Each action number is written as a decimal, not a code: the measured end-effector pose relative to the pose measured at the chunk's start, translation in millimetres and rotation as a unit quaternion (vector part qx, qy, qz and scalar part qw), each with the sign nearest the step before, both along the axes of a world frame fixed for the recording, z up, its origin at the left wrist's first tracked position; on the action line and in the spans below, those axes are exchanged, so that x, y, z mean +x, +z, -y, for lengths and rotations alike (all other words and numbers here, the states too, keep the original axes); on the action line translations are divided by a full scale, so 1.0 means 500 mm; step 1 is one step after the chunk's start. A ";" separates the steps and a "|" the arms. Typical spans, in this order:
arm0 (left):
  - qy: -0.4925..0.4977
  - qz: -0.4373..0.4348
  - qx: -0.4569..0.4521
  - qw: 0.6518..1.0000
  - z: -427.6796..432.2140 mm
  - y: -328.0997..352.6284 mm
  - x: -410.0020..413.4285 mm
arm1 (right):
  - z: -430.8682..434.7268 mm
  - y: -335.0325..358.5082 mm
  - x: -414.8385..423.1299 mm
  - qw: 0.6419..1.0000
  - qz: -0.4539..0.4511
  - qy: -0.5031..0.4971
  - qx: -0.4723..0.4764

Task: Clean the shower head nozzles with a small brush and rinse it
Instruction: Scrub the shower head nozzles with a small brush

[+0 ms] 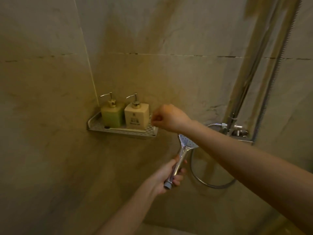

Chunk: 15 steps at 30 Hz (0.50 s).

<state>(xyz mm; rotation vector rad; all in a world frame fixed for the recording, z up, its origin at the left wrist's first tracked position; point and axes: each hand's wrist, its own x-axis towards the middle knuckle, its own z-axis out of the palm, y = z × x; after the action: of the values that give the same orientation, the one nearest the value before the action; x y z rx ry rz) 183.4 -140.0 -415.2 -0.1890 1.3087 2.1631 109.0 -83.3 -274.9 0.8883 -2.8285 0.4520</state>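
My left hand (pixel 166 175) grips the chrome handle of the shower head (pixel 185 143), whose round nozzle face points up and is partly hidden behind my right forearm. A small brush (pixel 128 129) with a white handle and dark head lies flat along the front of the perforated metal corner shelf (pixel 118 132). My right hand (pixel 166 118) hovers at the shelf's right end, just above the tip of the brush handle. Its fingers are curled and nothing shows in them.
A green pump bottle (pixel 112 114) and a cream pump bottle (pixel 136 116) stand on the shelf. The shower hose (pixel 211 184) loops below the tap fitting (pixel 237 131) at the right. A chrome riser pipe (pixel 250 73) runs up the tiled wall.
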 end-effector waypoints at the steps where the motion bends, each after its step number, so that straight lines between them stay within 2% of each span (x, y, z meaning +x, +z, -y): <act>1: -0.003 0.004 -0.011 1.000 0.005 -0.010 -0.008 | 0.039 -0.004 -0.016 1.000 -0.006 0.013 0.009; 9: -0.083 -0.022 -0.036 0.996 0.077 -0.058 -0.066 | 0.239 -0.096 -0.127 0.983 -0.033 0.030 0.178; 15: -0.143 -0.032 -0.042 0.988 0.118 -0.084 -0.100 | 0.286 -0.116 -0.151 0.975 -0.033 0.048 0.215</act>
<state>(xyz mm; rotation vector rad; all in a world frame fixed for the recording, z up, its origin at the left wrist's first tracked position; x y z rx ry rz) 133.2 -199.1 -457.2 0.0350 1.3723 1.8872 33.7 -226.2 -332.7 1.0886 -2.8766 -0.1911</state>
